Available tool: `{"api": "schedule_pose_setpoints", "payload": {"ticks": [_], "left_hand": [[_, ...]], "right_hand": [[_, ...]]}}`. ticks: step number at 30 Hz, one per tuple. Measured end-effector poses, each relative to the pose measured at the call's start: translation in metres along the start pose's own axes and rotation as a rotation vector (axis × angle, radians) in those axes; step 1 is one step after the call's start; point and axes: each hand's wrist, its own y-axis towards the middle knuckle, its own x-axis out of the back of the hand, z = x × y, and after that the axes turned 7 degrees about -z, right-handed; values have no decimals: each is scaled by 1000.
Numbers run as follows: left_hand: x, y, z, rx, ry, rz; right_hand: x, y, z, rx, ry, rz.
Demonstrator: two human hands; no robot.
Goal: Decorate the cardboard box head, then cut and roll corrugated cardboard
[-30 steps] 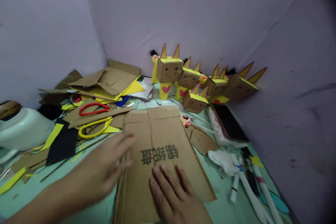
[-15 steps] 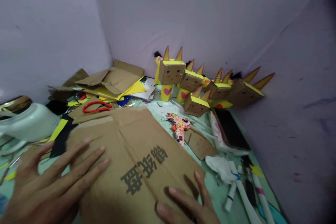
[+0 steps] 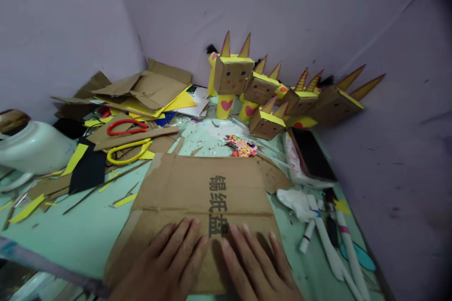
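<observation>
A brown cardboard sheet (image 3: 183, 178) with black printed characters and a crease across it lies on the pale green table in front of me. My left hand (image 3: 173, 254) rests on its near left part, fingers stretched out. On the near right part lies my right hand (image 3: 254, 258), palm down with its fingers spread a little. Neither hand grasps anything. Just beyond the sheet's far edge is a flower-patterned glue gun (image 3: 243, 146), its lower part hidden behind the cardboard.
Cardboard figures with yellow horns (image 3: 233, 77) stand along the back wall. Left are red-handled scissors (image 3: 127, 127), a yellow handle loop (image 3: 129, 152), stacked cardboard (image 3: 158, 84) and a white pot (image 3: 38, 148). A phone (image 3: 312, 155), crumpled tissue (image 3: 296, 203) and white pens (image 3: 349, 254) lie right.
The cardboard sheet has turned and come nearer, uncovering the yellow loop and paper scraps at left. My left hand has moved right, beside my right hand. The view has shifted slightly downward.
</observation>
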Motion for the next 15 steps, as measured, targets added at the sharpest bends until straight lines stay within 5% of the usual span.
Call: {"api": "schedule_pose_setpoints", "payload": {"ticks": [8, 15], "left_hand": [[-38, -36, 8, -143, -122, -83], [-10, -28, 21, -121, -297, 139]], "right_hand": [[-30, 9, 36, 5, 18, 61], [-12, 17, 61, -116, 19, 172]]}}
